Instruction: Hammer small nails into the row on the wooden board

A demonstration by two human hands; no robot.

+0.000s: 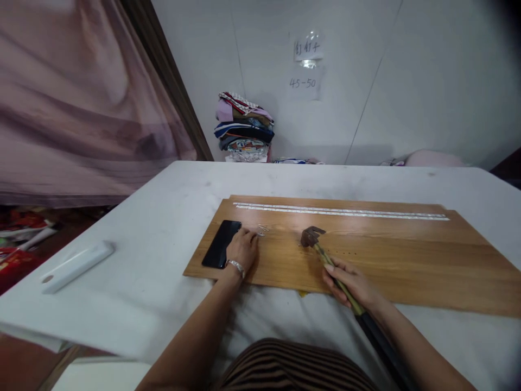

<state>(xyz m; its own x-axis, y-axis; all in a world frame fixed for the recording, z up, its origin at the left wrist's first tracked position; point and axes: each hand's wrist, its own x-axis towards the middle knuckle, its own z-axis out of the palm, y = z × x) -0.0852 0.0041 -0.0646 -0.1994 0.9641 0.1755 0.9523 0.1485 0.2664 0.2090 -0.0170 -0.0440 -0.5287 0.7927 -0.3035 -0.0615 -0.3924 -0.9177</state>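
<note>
My left hand (243, 251) rests on the left part of a wooden board (391, 255), its fingers curled and drawn together. Its fingertips are at the edge of a few small nails (263, 228); whether one is pinched between them is too small to make out. Just left of that hand lies a black phone (220, 244), partly covered by it. My right hand (348, 282) grips the handle of a claw hammer (325, 258) partway along. The hammer's rusty head is over the middle of the board, near a row of small dark dots.
Two white strips with marks (342, 210) lie along the board's far edge. A white handle-shaped object (77, 266) is on the white table (163, 217) at left. Folded clothes (244, 130) are stacked beyond the table by the wall, and a pink curtain (81, 98) hangs at left.
</note>
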